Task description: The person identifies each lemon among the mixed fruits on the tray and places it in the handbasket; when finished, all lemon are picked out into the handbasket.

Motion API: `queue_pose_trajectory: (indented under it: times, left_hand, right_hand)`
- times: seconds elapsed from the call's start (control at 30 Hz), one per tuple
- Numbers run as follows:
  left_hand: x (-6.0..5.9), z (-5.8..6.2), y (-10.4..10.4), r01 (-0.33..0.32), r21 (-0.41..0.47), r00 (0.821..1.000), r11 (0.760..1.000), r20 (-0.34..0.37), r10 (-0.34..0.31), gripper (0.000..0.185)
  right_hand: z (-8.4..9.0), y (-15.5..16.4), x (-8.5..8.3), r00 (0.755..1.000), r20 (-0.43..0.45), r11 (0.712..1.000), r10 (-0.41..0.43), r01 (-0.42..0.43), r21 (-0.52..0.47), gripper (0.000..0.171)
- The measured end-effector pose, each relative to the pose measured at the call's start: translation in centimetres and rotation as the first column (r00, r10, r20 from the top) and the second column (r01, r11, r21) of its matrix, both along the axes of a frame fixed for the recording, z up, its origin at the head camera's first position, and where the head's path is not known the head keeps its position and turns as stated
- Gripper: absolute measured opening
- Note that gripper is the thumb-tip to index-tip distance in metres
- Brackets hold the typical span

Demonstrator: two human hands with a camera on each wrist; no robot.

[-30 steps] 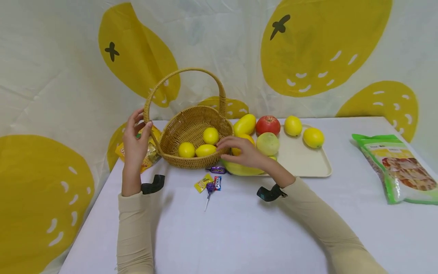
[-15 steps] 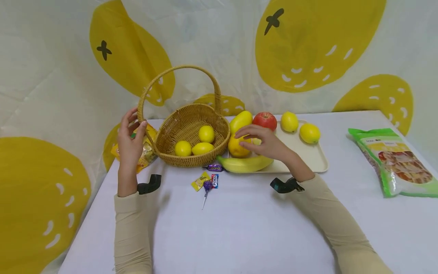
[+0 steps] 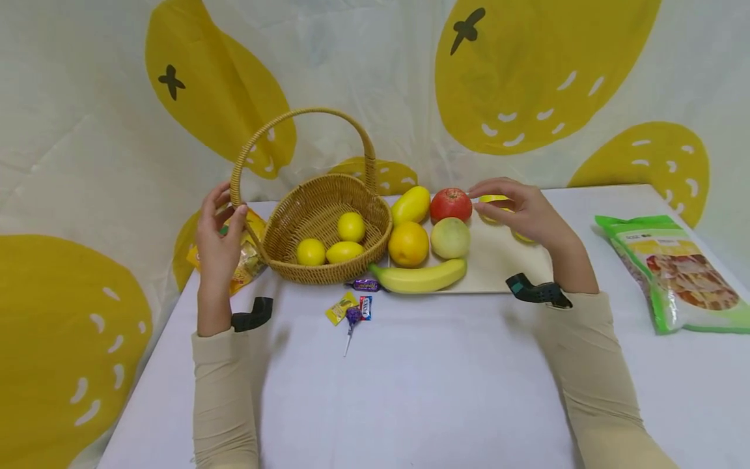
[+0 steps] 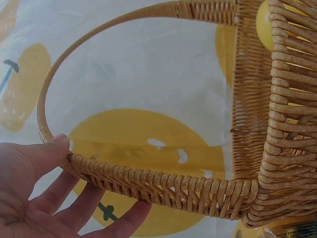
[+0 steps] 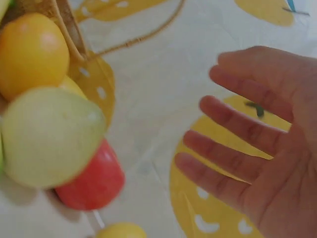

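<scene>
My left hand (image 3: 219,238) grips the handle (image 4: 163,188) of a wicker basket (image 3: 310,202), thumb on one side and fingers on the other. Several yellow fruits are around; three lemon-like ones, including a lemon (image 3: 351,227), lie inside the basket. My right hand (image 3: 524,208), fingers extended and apart, hovers over the right part of a cream tray (image 3: 498,260). It partly hides two lemons, one lemon (image 3: 492,198) under its fingers. Left of it sit a red pomegranate (image 3: 451,205), a pale green round fruit (image 3: 450,238), an orange (image 3: 408,245), a yellow mango (image 3: 411,205) and a banana (image 3: 422,277).
Before the basket lie a purple-wrapped candy (image 3: 366,285), a yellow candy packet (image 3: 342,309), a small red-and-blue packet (image 3: 366,307) and a lollipop (image 3: 353,317). A yellow snack bag (image 3: 249,260) stands behind my left hand. A green-edged bag (image 3: 674,273) lies far right.
My right hand has moved right, from beside the basket's rim across the fruit to the lemons on the tray. My left hand has kept its grip on the handle.
</scene>
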State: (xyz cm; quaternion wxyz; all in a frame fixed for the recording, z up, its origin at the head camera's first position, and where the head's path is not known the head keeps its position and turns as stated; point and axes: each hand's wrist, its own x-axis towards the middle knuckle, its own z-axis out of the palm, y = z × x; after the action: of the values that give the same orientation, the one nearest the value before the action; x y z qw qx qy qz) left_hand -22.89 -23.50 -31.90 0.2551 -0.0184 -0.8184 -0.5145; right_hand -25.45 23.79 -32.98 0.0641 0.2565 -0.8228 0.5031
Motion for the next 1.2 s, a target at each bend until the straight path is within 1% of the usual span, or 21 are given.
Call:
queue_pose_trajectory:
  times: [0.1, 0.2, 0.3, 0.4, 0.5, 0.6, 0.73, 0.8, 0.87, 0.9, 1.07, 1.13, 1.2]
  left_hand:
    - [0.0, 0.0, 0.0, 0.001, 0.004, 1.0, 1.0, -0.009, -0.001, 0.045]
    - [0.1, 0.0, 0.1, 0.006, 0.006, 1.0, 1.0, -0.014, -0.006, 0.044]
    - [0.1, 0.0, 0.1, 0.006, 0.007, 1.0, 1.0, -0.013, -0.005, 0.045]
    - [0.1, 0.0, 0.1, 0.001, 0.007, 1.0, 1.0, -0.013, -0.001, 0.045]
    - [0.1, 0.1, 0.1, -0.002, 0.004, 1.0, 1.0, -0.015, 0.002, 0.045]
    - [0.1, 0.1, 0.2, -0.002, 0.006, 1.0, 1.0, -0.01, 0.002, 0.045]
    - [0.2, 0.2, 0.2, 0.003, 0.007, 1.0, 1.0, -0.009, -0.003, 0.045]
    - [0.2, 0.2, 0.2, 0.004, 0.007, 1.0, 1.0, -0.009, -0.004, 0.046]
    - [0.2, 0.2, 0.1, 0.0, 0.0, 1.0, 1.0, -0.004, 0.0, 0.046]
    - [0.2, 0.1, 0.1, -0.002, -0.001, 1.0, 1.0, 0.002, 0.002, 0.046]
    - [0.1, 0.1, 0.0, -0.007, -0.006, 1.0, 1.0, 0.01, 0.007, 0.046]
    - [0.2, 0.1, 0.0, -0.005, -0.004, 1.0, 1.0, 0.007, 0.005, 0.046]
    - [0.2, 0.2, 0.1, -0.006, -0.004, 1.0, 1.0, 0.01, 0.006, 0.046]
  right_hand:
    - [-0.3, 1.9, -0.2, 0.996, 0.058, 0.997, -0.07, 0.067, 0.049, 0.029]
    - [-0.9, 3.6, -0.5, 0.98, 0.11, 0.984, -0.164, 0.155, 0.083, 0.033]
    - [-1.5, 5.0, -0.7, 0.954, 0.159, 0.964, -0.255, 0.239, 0.114, 0.038]
    - [-2.2, 6.2, -0.9, 0.921, 0.222, 0.944, -0.321, 0.292, 0.152, 0.046]
    - [-2.9, 7.1, -1.2, 0.889, 0.314, 0.941, -0.333, 0.288, 0.18, 0.057]
    - [-3.6, 7.6, -1.6, 0.86, 0.383, 0.939, -0.338, 0.278, 0.203, 0.063]
    - [-4.5, 8.1, -2.0, 0.829, 0.422, 0.926, -0.367, 0.283, 0.25, 0.065]
    - [-5.0, 8.2, -2.2, 0.816, 0.44, 0.921, -0.375, 0.272, 0.28, 0.066]
    - [-5.4, 8.3, -2.4, 0.813, 0.456, 0.921, -0.362, 0.237, 0.309, 0.068]
    - [-5.6, 8.3, -2.6, 0.816, 0.459, 0.922, -0.352, 0.217, 0.321, 0.07]
    - [-6.5, 8.1, -3.1, 0.843, 0.45, 0.916, -0.295, 0.115, 0.385, 0.074]
    - [-6.6, 7.9, -3.1, 0.846, 0.449, 0.91, -0.288, 0.096, 0.402, 0.075]
    - [-6.5, 7.9, -3.1, 0.843, 0.454, 0.907, -0.289, 0.09, 0.412, 0.077]
